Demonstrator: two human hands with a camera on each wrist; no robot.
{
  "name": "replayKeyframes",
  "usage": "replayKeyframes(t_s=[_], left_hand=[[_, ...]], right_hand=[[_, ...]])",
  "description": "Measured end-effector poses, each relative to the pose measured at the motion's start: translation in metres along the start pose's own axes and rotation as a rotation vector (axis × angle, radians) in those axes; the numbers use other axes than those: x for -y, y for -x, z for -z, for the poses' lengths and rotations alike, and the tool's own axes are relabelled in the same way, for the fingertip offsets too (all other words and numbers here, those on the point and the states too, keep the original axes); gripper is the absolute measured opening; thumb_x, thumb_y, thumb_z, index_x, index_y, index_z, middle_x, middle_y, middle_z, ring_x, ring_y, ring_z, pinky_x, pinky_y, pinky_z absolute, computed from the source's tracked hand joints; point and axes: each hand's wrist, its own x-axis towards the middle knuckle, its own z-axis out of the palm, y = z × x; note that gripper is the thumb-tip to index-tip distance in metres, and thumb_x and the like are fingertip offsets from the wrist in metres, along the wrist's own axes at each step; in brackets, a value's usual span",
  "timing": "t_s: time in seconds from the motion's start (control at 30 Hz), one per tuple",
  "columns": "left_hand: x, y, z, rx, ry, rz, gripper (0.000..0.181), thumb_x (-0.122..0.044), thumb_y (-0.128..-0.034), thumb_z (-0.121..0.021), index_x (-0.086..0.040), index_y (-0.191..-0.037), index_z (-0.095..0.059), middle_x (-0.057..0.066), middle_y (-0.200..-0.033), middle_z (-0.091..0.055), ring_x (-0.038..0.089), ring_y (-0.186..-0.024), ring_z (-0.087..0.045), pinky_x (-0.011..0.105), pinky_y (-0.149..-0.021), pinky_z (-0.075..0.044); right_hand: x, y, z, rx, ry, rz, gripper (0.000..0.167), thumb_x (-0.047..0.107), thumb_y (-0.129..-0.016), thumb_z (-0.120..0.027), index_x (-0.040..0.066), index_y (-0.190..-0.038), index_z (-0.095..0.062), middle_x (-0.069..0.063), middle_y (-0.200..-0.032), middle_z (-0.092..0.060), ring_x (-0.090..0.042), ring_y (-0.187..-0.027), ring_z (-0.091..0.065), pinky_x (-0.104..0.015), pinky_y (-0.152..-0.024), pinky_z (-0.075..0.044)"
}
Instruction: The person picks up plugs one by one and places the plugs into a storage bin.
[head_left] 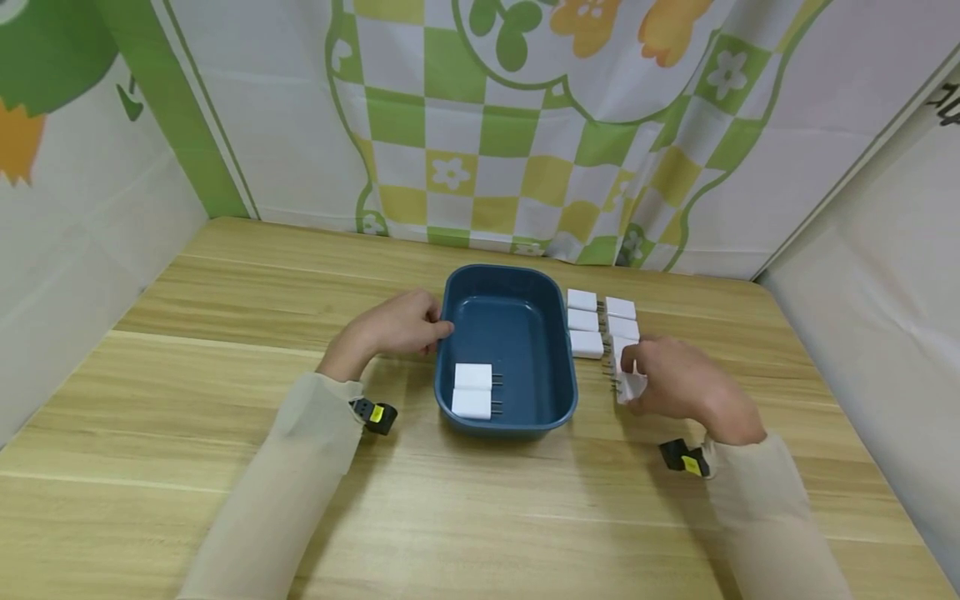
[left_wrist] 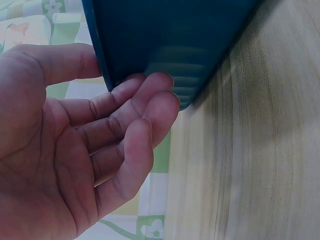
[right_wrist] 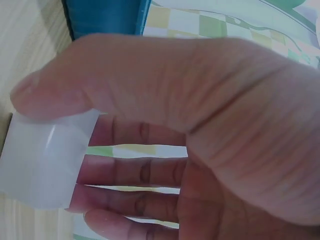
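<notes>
A dark blue plastic tub [head_left: 506,432] stands on the table, with two white charger plugs [head_left: 472,403] lying side by side in its near left corner, prongs pointing right. My left hand [head_left: 397,323] grips the tub's left rim; the left wrist view shows the thumb at the edge and curled fingers [left_wrist: 159,112] against the outer wall. To the right of the tub, my right hand [head_left: 684,380] pinches a white charger plug [right_wrist: 45,155] between thumb and fingers at the near end of the right-hand column. Its prongs are hidden in the right wrist view.
Beside the tub's right wall, white charger plugs [head_left: 585,321] lie in a column of three. A second column [head_left: 621,309] sits just right of it, partly covered by my right hand. A patterned curtain [head_left: 495,167] hangs behind the wooden table [head_left: 480,517].
</notes>
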Motion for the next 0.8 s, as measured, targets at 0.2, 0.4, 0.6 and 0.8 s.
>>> replayKeyframes(t_s=[0.2, 0.4, 0.6, 0.8], left_hand=[[0.0004, -0.0004, -0.0002, -0.002, -0.01, 0.001, 0.031, -0.02, -0.1034, -0.057, -0.002, -0.08, -0.067, 0.011, -0.074, -0.067, 0.017, -0.062, -0.055, 0.031, -0.06, -0.045], [0.0005, -0.0001, -0.0004, -0.003, -0.011, 0.005, 0.031, -0.021, -0.1035, -0.057, -0.002, -0.081, -0.067, 0.011, -0.075, -0.067, 0.018, -0.063, -0.056, 0.031, -0.062, -0.045], [0.0001, -0.0002, 0.0008, 0.002, -0.006, 0.007, 0.03, -0.02, -0.1039, -0.056, -0.001, -0.082, -0.066, 0.011, -0.076, -0.067, 0.019, -0.065, -0.057, 0.032, -0.062, -0.046], [0.0, -0.0009, 0.0002, 0.0, -0.011, 0.006, 0.03, -0.02, -0.1038, -0.057, -0.002, -0.081, -0.067, 0.011, -0.076, -0.068, 0.019, -0.065, -0.057, 0.032, -0.063, -0.046]], right_hand=[[0.0011, 0.0011, 0.0033, -0.02, -0.036, -0.007, 0.04, 0.018, -0.075, -0.086, 0.002, -0.108, -0.069, -0.008, -0.097, -0.068, -0.022, -0.082, -0.062, -0.042, -0.072, -0.052], [0.0026, 0.0032, 0.0047, -0.105, -0.044, 0.03, 0.037, 0.017, -0.077, -0.083, 0.001, -0.108, -0.07, -0.011, -0.1, -0.07, -0.022, -0.08, -0.063, -0.038, -0.066, -0.051], [0.005, 0.0052, 0.0084, -0.183, -0.029, 0.06, 0.033, 0.018, -0.078, -0.081, 0.003, -0.106, -0.071, -0.01, -0.097, -0.07, -0.022, -0.075, -0.062, -0.036, -0.06, -0.048], [0.0078, 0.0077, 0.0106, -0.248, -0.009, 0.094, 0.035, 0.019, -0.081, -0.081, 0.001, -0.109, -0.071, -0.011, -0.099, -0.071, -0.025, -0.081, -0.066, -0.044, -0.068, -0.052]])
